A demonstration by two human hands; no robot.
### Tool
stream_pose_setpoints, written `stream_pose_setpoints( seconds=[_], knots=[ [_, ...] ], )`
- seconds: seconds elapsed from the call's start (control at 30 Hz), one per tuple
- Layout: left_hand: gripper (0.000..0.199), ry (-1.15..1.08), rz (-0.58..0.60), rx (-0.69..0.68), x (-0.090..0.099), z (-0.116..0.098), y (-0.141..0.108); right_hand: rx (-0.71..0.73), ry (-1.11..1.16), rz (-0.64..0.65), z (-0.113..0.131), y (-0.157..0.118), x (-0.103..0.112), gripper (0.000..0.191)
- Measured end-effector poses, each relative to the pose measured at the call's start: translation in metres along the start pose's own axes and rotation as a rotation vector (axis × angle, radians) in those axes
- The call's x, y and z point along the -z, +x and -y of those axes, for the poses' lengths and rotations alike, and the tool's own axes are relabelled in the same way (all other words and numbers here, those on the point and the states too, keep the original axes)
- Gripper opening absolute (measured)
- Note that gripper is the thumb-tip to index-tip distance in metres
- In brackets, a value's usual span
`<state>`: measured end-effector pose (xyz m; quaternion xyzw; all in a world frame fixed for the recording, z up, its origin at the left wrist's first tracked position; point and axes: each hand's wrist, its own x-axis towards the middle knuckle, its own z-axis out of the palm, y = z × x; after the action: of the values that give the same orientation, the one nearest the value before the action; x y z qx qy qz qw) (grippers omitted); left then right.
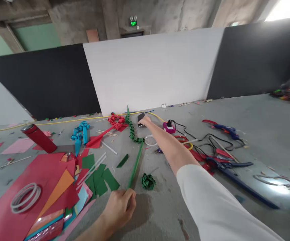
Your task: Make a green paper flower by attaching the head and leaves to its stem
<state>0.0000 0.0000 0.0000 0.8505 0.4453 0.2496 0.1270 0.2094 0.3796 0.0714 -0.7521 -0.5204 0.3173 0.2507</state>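
The left hand (121, 206) is curled into a fist, closed around the near end of a slim green stick (136, 162) that points away from the person across the grey floor (165, 207). A chain of folded green paper (132, 132) runs on from the stick's far end. The right hand (146, 120), at the end of an outstretched arm, is on a dark flat object (141, 116) near the white panel (152, 73); its fingers lie across the object's lower edge (too small to tell how far they are closed, or whether they grip). A green paper rose (148, 181) sits just right of the stick, and a short green strip (123, 160) lies to its left, near overlapping green paper pieces (99, 180).
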Motion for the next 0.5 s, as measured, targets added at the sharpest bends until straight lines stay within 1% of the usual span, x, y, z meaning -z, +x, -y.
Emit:
stream_pose_setpoints(
  seconds=[0.07, 0.1, 0.13, 0.2, 0.27, 0.37, 0.4, 0.47, 0.5],
  knots=[
    [0.019, -0.008, 0.007, 0.006, 0.002, -0.001, 0.001, 0.039, 0.077, 0.013, -0.006, -0.007, 0.003, 0.037],
    [0.02, -0.011, 0.003, 0.005, 0.003, -0.001, 0.001, 0.064, 0.123, 0.016, -0.008, -0.012, 0.005, 0.033],
    [0.021, -0.012, -0.001, 0.005, 0.003, -0.002, 0.002, 0.095, 0.175, 0.021, -0.011, -0.019, 0.008, 0.031],
    [0.022, -0.011, -0.01, 0.009, 0.005, -0.002, 0.004, 0.172, 0.29, 0.049, -0.014, -0.035, 0.013, 0.034],
    [0.021, 0.0, -0.012, 0.014, 0.005, -0.002, 0.005, 0.256, 0.406, 0.1, -0.016, -0.053, 0.018, 0.037],
    [0.022, 0.029, -0.014, 0.022, 0.005, -0.001, 0.006, 0.364, 0.552, 0.194, -0.022, -0.085, 0.025, 0.032],
    [0.022, 0.033, -0.012, 0.025, 0.004, 0.0, 0.007, 0.398, 0.62, 0.254, -0.026, -0.098, 0.026, 0.03],
    [0.021, 0.03, -0.009, 0.03, 0.004, 0.001, 0.007, 0.459, 0.872, 0.479, -0.035, -0.126, 0.027, 0.029],
    [0.02, 0.027, -0.007, 0.031, 0.004, 0.002, 0.007, 0.478, 0.952, 0.596, -0.041, -0.141, 0.027, 0.03]
  ],
)
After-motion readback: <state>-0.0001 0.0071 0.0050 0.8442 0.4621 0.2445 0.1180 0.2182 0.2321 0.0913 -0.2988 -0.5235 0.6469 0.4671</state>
